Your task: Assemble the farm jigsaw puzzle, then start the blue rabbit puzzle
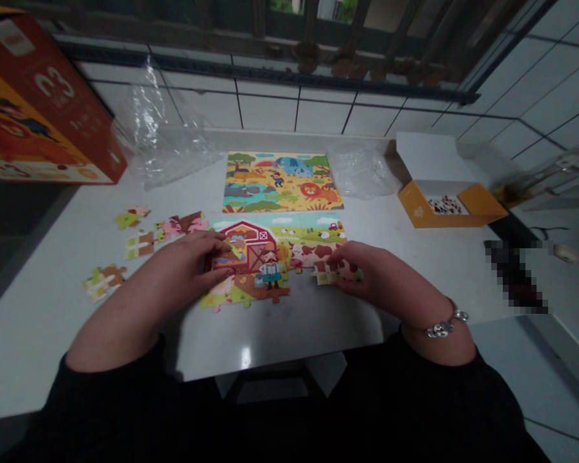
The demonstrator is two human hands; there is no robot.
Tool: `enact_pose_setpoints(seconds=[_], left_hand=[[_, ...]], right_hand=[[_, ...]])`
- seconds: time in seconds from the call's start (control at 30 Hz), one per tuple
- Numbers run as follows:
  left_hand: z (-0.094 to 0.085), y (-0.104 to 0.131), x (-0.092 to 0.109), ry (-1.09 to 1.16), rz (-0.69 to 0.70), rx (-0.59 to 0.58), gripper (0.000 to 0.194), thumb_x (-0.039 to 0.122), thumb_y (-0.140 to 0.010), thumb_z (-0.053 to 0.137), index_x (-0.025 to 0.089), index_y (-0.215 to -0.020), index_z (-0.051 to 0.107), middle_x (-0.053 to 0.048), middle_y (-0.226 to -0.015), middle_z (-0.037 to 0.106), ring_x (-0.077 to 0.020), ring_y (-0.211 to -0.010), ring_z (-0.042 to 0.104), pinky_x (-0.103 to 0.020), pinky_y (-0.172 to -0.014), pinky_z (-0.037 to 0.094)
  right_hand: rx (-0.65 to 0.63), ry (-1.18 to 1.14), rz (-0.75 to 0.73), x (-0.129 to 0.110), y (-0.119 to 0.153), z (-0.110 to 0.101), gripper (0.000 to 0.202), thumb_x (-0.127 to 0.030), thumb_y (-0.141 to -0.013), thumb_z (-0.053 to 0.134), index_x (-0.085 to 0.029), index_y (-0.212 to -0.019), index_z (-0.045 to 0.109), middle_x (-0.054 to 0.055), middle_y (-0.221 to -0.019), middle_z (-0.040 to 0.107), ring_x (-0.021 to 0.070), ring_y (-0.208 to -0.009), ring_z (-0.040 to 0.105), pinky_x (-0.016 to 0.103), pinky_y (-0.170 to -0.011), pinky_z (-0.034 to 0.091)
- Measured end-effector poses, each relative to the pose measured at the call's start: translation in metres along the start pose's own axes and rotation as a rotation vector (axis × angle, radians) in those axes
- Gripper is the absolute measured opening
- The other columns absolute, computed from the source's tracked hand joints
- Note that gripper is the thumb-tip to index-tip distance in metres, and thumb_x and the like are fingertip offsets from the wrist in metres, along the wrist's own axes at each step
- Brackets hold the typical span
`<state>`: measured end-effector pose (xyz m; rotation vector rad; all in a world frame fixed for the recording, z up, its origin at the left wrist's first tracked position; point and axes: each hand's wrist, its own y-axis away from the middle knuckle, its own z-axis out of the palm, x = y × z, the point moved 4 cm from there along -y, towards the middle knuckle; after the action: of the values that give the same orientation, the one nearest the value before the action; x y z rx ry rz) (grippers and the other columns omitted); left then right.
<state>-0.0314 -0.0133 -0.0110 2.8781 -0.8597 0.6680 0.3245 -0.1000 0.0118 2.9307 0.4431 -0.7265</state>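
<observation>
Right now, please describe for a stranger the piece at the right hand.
On the white counter lies a partly joined barn puzzle. At its lower right is the right hand. The small white-barred piece is in its grip, while the loose pieces at the puzzle's left are not.

Left hand [200, 258] spread, right hand [367, 267] pinching
</observation>
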Motion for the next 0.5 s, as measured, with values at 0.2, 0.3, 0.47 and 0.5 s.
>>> enact_pose_setpoints(seconds=[0.2, 0.3, 0.47, 0.5], left_hand=[[0.003, -0.001, -0.005, -0.011, 0.018, -0.016, 0.042, 0.057, -0.096, 0.071, 0.024, -0.12, 0.08, -0.012, -0.126, 0.08, -0.035, -0.116, 0.073, -0.053, -0.106, 0.06], [0.003, 0.0, -0.007, -0.01, 0.015, -0.012, 0.044, 0.059, -0.096, 0.073, 0.025, -0.122, 0.08, -0.012, -0.125, 0.08, -0.0352, -0.115, 0.073, -0.053, -0.106, 0.06], [0.005, -0.001, -0.006, 0.011, 0.009, -0.02, 0.044, 0.061, -0.097, 0.073, 0.025, -0.121, 0.081, -0.012, -0.123, 0.08, -0.0337, -0.113, 0.074, -0.051, -0.107, 0.059], [0.005, -0.001, -0.006, 0.015, 0.006, -0.021, 0.044, 0.061, -0.098, 0.073, 0.025, -0.121, 0.081, -0.012, -0.123, 0.08, -0.0337, -0.113, 0.074, -0.051, -0.108, 0.059]], right_hand=[[0.016, 0.001, 0.002, 0.007, 0.004, -0.006, 0.031, -0.022, -0.094, 0.08, -0.029, -0.124, 0.077, 0.004, -0.121, 0.081, 0.0243, -0.101, 0.076, 0.035, -0.086, 0.059], [0.086, 0.084, 0.063, 0.029, 0.013, -0.02, 0.032, -0.031, -0.094, 0.082, -0.028, -0.126, 0.077, 0.006, -0.119, 0.081, 0.0253, -0.094, 0.074, 0.037, -0.083, 0.058], [0.23, 0.239, 0.306, 0.08, 0.029, -0.039, 0.021, -0.035, -0.094, 0.076, -0.023, -0.11, 0.078, 0.01, -0.104, 0.082, 0.0284, -0.086, 0.073, 0.04, -0.077, 0.054], [0.245, 0.262, 0.36, 0.089, 0.032, -0.04, 0.02, -0.036, -0.094, 0.075, -0.022, -0.108, 0.078, 0.011, -0.102, 0.082, 0.0292, -0.085, 0.074, 0.04, -0.077, 0.053]])
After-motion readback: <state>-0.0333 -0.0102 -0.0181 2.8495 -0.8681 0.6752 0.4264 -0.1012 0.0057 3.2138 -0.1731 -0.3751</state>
